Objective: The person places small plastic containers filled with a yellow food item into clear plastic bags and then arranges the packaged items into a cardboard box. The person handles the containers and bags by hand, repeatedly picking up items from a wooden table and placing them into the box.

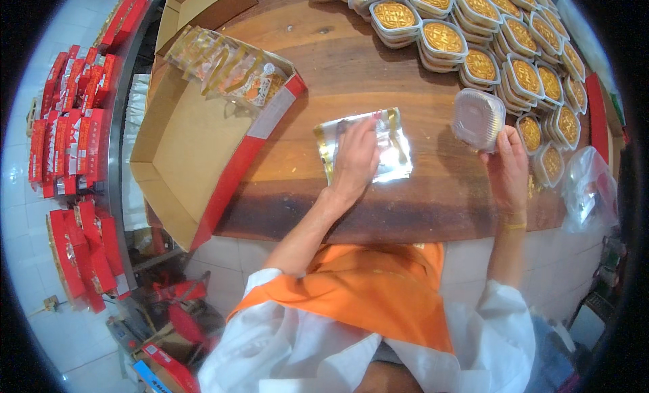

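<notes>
My left hand (356, 153) rests on a flat silver and gold foil bag (395, 160) in the middle of the wooden table, its fingers bent and pressed together on the bag. The fingertips partly hide what they pinch. On the right, my right hand (508, 160) grips a clear plastic tray (478, 119) by its near edge and holds it tilted, its ribbed underside showing. What lies inside that tray I cannot make out. Just beyond it, stacked clear trays with golden mooncakes (524, 75) cover the table's far right.
An open cardboard carton (186, 143) with a red side stands at the left, several wrapped mooncakes (233, 72) along its far side. Another carton (196, 11) sits behind it. Red boxes (67, 133) are stacked at far left. A clear plastic bag (588, 190) lies at the right edge.
</notes>
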A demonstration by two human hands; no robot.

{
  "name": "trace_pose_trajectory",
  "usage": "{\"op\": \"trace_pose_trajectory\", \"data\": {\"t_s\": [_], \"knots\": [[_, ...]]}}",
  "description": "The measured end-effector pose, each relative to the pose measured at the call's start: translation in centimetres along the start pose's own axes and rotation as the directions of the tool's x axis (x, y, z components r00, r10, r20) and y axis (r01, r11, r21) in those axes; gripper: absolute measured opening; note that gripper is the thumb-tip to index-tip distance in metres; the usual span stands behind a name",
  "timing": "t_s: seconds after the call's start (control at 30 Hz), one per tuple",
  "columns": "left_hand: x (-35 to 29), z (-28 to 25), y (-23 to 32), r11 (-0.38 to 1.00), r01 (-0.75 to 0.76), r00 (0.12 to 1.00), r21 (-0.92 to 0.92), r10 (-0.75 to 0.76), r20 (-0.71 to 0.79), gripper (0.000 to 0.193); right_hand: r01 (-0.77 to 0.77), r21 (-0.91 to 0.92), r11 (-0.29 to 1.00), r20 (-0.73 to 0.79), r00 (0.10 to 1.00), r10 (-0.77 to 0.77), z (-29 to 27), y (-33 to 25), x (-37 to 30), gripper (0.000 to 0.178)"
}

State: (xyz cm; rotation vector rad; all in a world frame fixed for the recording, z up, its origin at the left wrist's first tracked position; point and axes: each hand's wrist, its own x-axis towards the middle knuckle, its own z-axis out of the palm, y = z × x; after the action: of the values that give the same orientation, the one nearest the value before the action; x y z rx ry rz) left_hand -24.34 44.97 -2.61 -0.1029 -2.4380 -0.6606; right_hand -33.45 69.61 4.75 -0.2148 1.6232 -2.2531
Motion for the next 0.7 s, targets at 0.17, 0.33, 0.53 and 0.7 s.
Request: {"op": "trace_pose_trajectory", "data": {"t_s": [0.17, 0.33, 0.53, 0.7], "knots": [[-0.7, 0.0, -0.4, 0.969, 0.089, 0.993, -0.232, -0.069, 0.094, 0.017, -0.074, 0.212, 0.975, -0.084, 0.992, 0.094, 2.0, 1.6, -0.5, 0.015], [-0.5, -0.2, -0.5, 0.959, 0.038, 0.999, -0.279, -0.029, 0.036, 0.017, -0.184, 0.329, 0.926, 0.004, 0.981, 0.194, 4.2, 4.6, -0.3, 0.017], [-0.5, -0.4, -0.5, 0.928, 0.060, 0.998, -0.368, -0.057, 0.020, 0.010, -0.354, 0.423, 0.834, 0.141, 0.935, 0.326, 5.2, 7.1, -0.2, 0.016], [-0.1, -1.1, -0.2, 0.919, -0.007, 1.000, -0.395, 0.012, 0.011, 0.010, -0.377, 0.282, 0.882, 0.189, 0.923, 0.335, 4.9, 7.3, 0.2, 0.015]]}}
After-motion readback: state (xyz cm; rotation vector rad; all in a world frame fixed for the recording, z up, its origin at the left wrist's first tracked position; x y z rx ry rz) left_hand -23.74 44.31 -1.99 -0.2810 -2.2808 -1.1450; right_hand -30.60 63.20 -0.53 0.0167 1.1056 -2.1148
